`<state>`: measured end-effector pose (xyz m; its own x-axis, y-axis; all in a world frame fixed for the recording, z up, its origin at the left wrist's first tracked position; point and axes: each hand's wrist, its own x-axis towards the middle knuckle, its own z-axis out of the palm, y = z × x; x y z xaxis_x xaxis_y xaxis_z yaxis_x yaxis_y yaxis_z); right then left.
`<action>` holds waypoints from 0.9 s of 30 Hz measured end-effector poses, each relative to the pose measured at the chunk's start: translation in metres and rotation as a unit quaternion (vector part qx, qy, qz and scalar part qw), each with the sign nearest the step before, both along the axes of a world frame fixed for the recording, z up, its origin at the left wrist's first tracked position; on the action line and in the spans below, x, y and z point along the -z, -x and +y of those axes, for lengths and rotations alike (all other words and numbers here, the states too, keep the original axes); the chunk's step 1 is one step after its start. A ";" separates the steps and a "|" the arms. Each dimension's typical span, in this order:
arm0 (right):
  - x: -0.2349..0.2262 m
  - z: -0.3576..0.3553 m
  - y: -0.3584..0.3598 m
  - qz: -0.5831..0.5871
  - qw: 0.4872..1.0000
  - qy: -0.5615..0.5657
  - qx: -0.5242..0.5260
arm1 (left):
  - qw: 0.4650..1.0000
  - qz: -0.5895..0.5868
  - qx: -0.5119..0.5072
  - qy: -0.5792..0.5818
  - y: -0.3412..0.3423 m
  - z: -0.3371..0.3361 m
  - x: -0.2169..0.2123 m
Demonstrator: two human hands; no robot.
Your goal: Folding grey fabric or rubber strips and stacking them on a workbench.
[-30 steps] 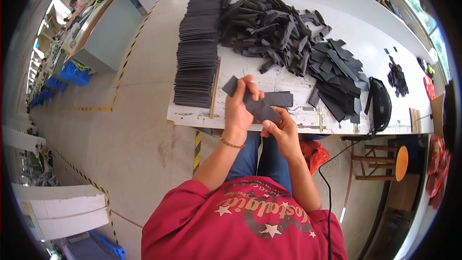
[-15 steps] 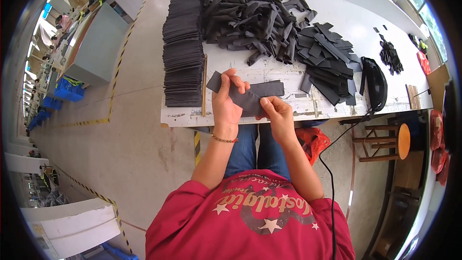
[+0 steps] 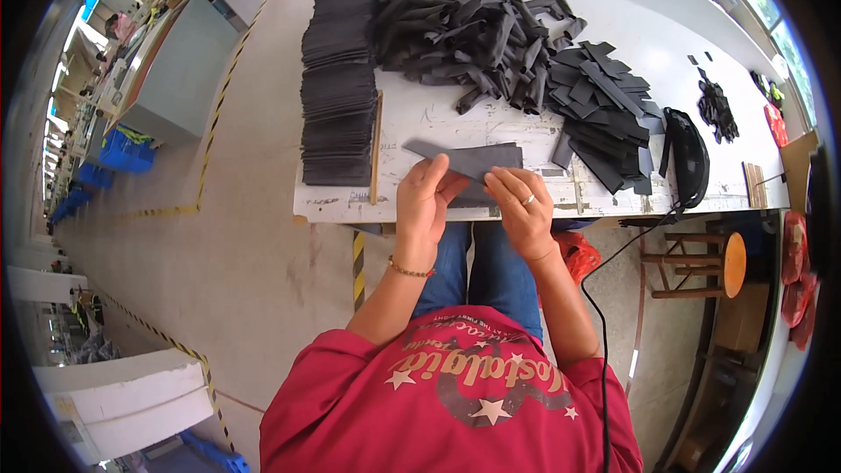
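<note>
Now right fingers (image 3: 506, 182) apparently atop strip (image 3: 463, 164).

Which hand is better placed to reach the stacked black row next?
Probably the left hand: it is nearer the stacked row, while the right hand sits farther off; both hold the dark strip.

- stack of strips (image 3: 340, 70) on the table's (image 3: 631, 13) left end;
- heap of pieces (image 3: 473, 31) just right of it;
- flat pile (image 3: 604, 114) right of the heap, nearer the front edge;
- stool (image 3: 731, 264) before the table, at right
</note>
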<state>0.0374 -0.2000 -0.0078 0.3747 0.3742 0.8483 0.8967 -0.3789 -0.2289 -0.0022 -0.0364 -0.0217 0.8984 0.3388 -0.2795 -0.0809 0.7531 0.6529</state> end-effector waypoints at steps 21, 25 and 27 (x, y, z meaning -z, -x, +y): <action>0.024 0.015 -0.005 0.637 0.688 -0.335 -0.089 | 0.985 0.054 0.080 -0.143 -0.001 -0.015 0.022; 0.026 0.008 -0.011 0.683 0.641 -0.334 -0.107 | 0.967 0.021 0.122 -0.222 -0.005 -0.001 0.020; 0.026 0.010 -0.010 0.673 0.644 -0.346 -0.113 | 0.972 0.006 0.115 -0.204 -0.006 -0.005 0.019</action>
